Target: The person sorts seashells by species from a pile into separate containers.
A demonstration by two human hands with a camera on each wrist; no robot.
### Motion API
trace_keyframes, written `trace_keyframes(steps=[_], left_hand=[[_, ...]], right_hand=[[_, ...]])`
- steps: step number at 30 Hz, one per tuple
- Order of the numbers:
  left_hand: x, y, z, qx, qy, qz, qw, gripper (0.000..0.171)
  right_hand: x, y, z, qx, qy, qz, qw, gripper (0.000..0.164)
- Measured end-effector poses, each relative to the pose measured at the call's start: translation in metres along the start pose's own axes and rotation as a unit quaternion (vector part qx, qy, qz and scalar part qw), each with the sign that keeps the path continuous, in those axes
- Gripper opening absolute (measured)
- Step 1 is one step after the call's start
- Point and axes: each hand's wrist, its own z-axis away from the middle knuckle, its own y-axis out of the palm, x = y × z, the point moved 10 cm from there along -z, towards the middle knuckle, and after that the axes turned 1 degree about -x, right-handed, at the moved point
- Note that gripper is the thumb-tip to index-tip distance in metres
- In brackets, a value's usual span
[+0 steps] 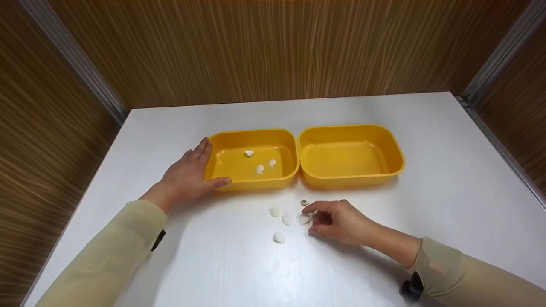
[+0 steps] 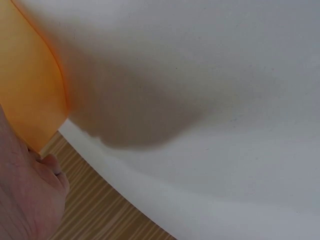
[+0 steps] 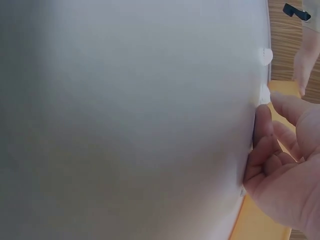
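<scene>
My left hand [image 1: 187, 172] rests against the left end of the left yellow bin [image 1: 256, 185], its fingers along the side and thumb over the front rim. In the left wrist view, part of that hand [image 2: 30, 190] shows beside the bin's wall. My right hand [image 1: 341, 221] is low over the table, index finger and thumb apart on either side of a small white shell [image 1: 304, 220]; no pinch shows. Left of it lie several pale shells, among them one shell [image 1: 278, 237] nearest the front. A small greenish, curled shell [image 1: 304, 202] sits just beyond the index finger.
Three white pieces, one of them a shell [image 1: 249, 153], lie in the left bin. A second yellow bin [image 1: 352, 175] stands against its right side, with nothing seen inside. Wood-grain panels [image 1: 273, 51] enclose the white table [image 1: 230, 264] at the back and sides.
</scene>
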Motion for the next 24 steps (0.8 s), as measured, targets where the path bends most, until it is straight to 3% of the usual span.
trace_keyframes(steps=[6,24], left_hand=[[-0.0002,-0.0032,0.0011,-0.006,0.009,0.001,0.9999,0.126],[-0.0020,-0.0010,0.0021,0.004,-0.005,0.003,1.0000,0.129]], right_hand=[[0.0003,0.0030,-0.0012,0.000,-0.006,0.022,1.000,0.035],[-0.0024,0.0048,-0.0032,0.003,0.001,0.056,0.998,0.034]])
